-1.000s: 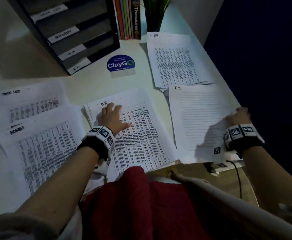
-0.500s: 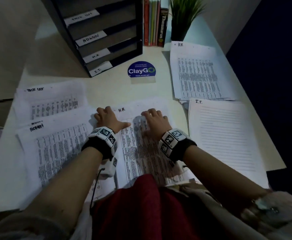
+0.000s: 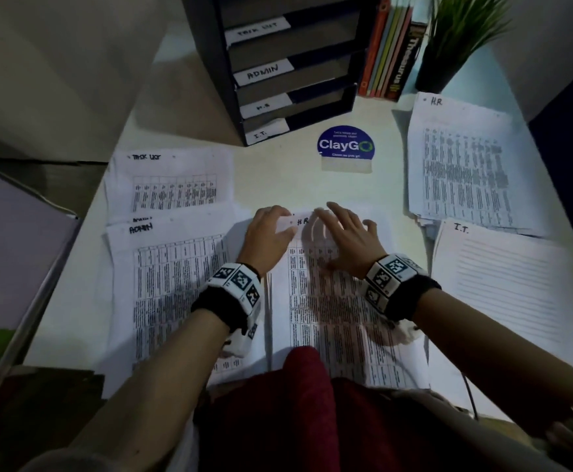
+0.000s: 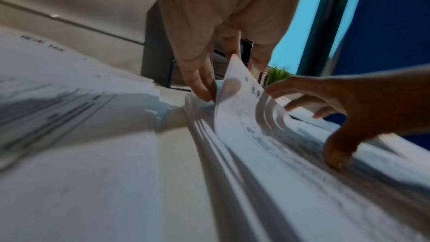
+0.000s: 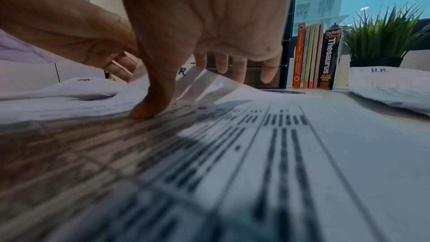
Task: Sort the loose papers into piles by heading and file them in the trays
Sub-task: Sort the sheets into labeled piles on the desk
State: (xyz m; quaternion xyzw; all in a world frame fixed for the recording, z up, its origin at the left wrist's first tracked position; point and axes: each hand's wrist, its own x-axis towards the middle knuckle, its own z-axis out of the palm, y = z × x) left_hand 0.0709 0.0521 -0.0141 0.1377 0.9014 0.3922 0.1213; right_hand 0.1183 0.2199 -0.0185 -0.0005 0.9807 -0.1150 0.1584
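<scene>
A stack of printed sheets headed H.R. lies in front of me on the white desk. My left hand pinches the top left corner of the top sheet and curls it up off the stack. My right hand lies on the same stack with fingers spread and its thumb pressing the page down. Sorted piles surround it: Task List, Admin, a second H.R. pile and I.T.. The black tray rack at the back carries matching labels.
Upright books and a potted plant stand right of the rack. A blue ClayGo sticker lies on the desk between rack and papers. The desk's left edge drops off beside the Admin pile.
My right hand has left the I.T. pile and come across onto the middle H.R. stack. My left hand slid up to the stack's top left corner and lifted it.
</scene>
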